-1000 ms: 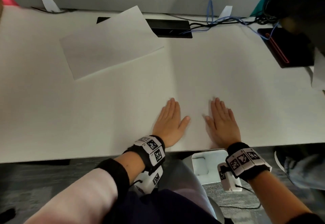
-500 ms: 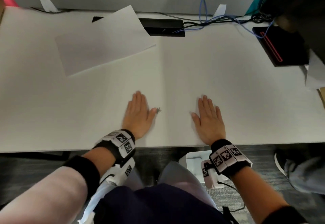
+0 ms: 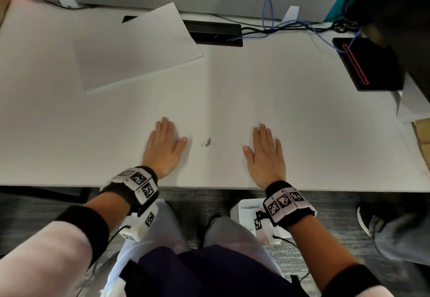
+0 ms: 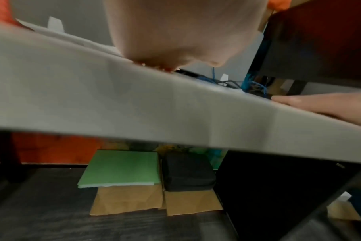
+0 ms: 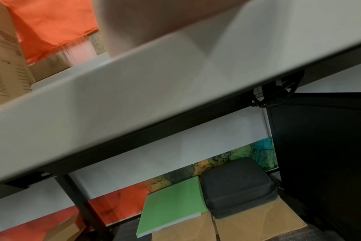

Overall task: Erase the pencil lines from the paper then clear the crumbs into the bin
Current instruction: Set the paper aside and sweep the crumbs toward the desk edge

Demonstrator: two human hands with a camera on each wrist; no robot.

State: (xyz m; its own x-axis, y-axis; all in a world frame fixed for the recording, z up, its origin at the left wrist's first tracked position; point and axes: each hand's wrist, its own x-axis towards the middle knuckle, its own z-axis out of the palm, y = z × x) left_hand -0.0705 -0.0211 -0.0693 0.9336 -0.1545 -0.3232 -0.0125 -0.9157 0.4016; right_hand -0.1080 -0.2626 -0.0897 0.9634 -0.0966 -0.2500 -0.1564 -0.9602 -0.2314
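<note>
On the white table (image 3: 290, 101), far back left and well apart from the hands: the paper (image 3: 137, 47), pushed aside, no pencil lines discernible from this view. Nearer the front edge, left hand (image 3: 162, 148) and right hand (image 3: 265, 154) flat, palms down, fingers straight, holding nothing. Between them, the small grey crumbs (image 3: 206, 142), probably gathered there for sweeping off the edge into the white bin (image 3: 244, 208) below.
</note>
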